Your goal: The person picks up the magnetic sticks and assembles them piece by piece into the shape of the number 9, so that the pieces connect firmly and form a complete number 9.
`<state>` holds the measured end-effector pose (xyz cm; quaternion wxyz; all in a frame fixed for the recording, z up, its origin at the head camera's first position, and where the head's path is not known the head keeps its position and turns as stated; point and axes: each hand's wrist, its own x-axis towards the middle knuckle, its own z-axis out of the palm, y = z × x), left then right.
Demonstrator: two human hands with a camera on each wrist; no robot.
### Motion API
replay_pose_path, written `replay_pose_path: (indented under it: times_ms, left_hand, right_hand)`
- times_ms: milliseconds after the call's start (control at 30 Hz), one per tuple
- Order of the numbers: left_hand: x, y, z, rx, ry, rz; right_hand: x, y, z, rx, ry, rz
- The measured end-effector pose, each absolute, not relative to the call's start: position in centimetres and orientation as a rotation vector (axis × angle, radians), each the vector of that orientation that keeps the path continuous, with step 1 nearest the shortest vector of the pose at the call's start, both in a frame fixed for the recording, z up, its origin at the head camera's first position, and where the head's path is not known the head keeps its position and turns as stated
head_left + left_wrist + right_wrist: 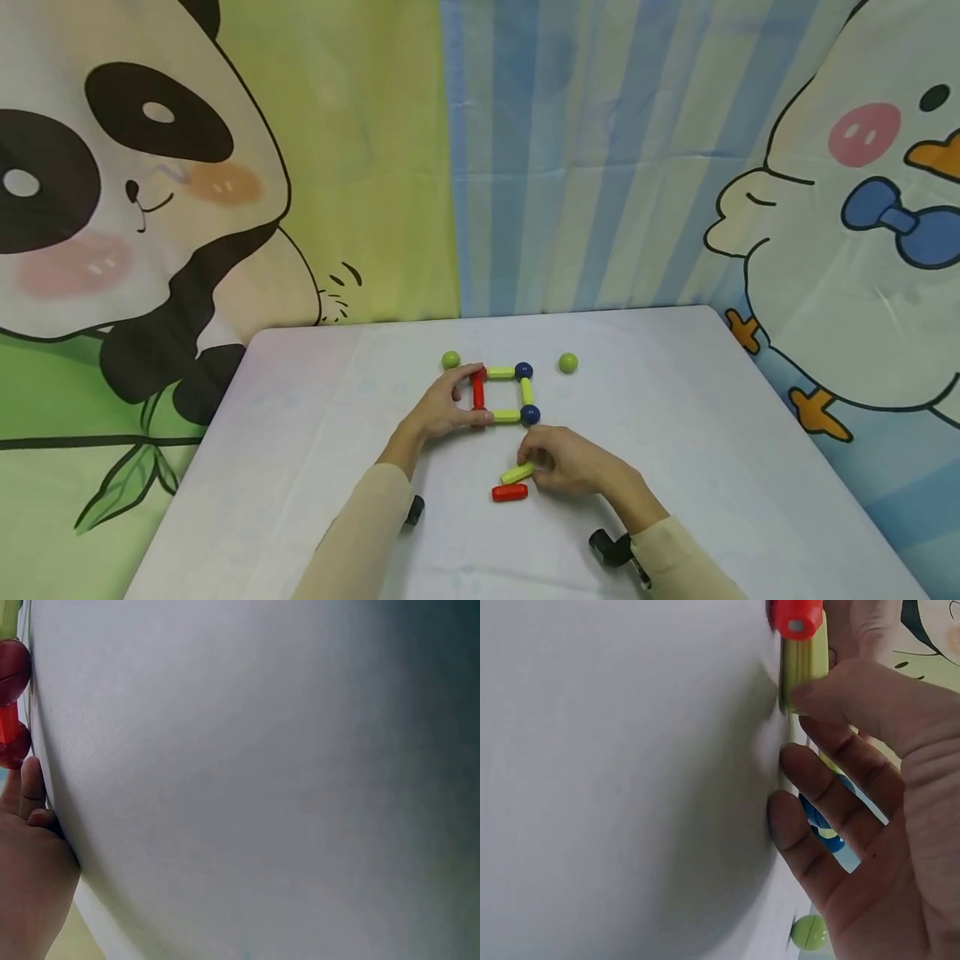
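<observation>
While my left hand [448,408] grips the red stick [478,390] of the closed square at 12 o'clock on the tabletop [300,433], I judge the base done, my right-hand fingers [542,461] pinching a loose yellow-green stick [517,473] at 6 o'clock below it, not yet joined

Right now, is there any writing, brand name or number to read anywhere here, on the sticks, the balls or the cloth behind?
None: no word, number or brand shows in any view.
The red stick, yellow stick and green ball are plain.
The backdrop carries only cartoon animals and stripes.
</observation>
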<state>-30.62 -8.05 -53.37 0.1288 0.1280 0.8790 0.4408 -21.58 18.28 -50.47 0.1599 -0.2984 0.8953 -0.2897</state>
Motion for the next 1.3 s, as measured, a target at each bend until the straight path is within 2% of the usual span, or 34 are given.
replay_pose_path:
  times_ms: [400, 900, 1300]
  left_hand:
    - [-30.6, -8.0, -53.5, 0.363, 2.566, 1.267]
    - [-30.5, -8.1, -53.5, 0.384, 2.566, 1.282]
    - [-30.6, -7.9, -53.5, 0.364, 2.562, 1.289]
  right_hand:
    - [-21.1, 17.5, -51.0, -0.914, 2.612, -0.820]
    - [-20.8, 19.2, -50.7, -0.867, 2.677, -1.131]
    - [-20.1, 19.5, -51.1, -0.484, 2.737, -1.135]
